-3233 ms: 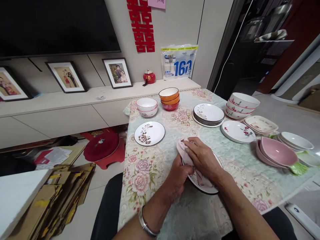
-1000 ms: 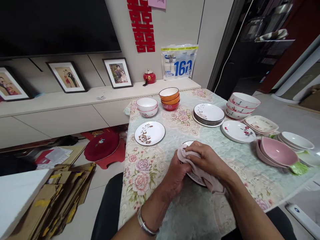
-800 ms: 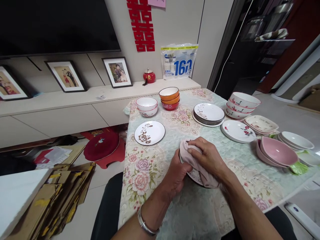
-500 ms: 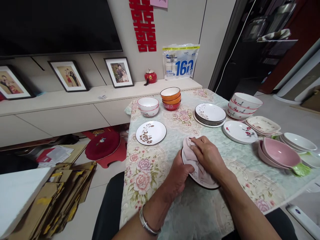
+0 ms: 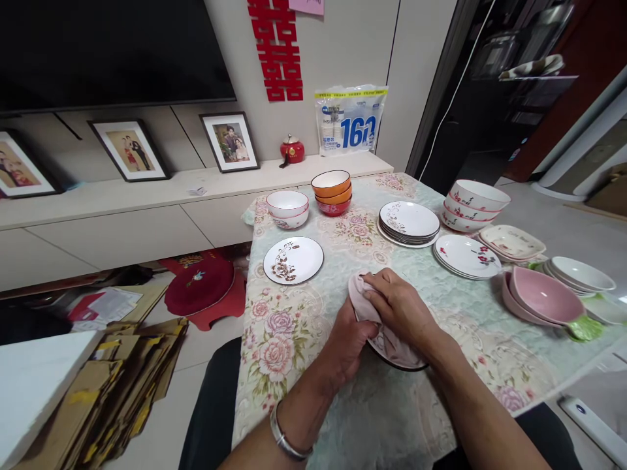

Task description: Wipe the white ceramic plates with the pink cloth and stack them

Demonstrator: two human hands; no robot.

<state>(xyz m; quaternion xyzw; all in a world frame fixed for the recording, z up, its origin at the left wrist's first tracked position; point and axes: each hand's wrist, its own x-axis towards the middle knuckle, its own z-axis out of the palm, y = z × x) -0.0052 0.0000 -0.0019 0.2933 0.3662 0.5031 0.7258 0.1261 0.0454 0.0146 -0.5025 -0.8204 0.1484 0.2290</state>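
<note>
Above the near part of the table, my left hand grips the left edge of a white plate with a dark rim. My right hand is closed on a pale pink cloth and presses it against the plate's upper left edge. Cloth and hands hide most of the plate. To the left lies a single white plate with brown flowers. Farther off to the right stands a stack of similar dark-rimmed plates.
White bowls and orange bowls stand at the back. On the right are flower plates, tall bowls, square dishes, pink bowls and small white bowls. A floral cloth covers the table.
My right hand has shifted slightly left with the cloth, which now folds over the plate's upper left rim. The left hand keeps its hold on the plate.
</note>
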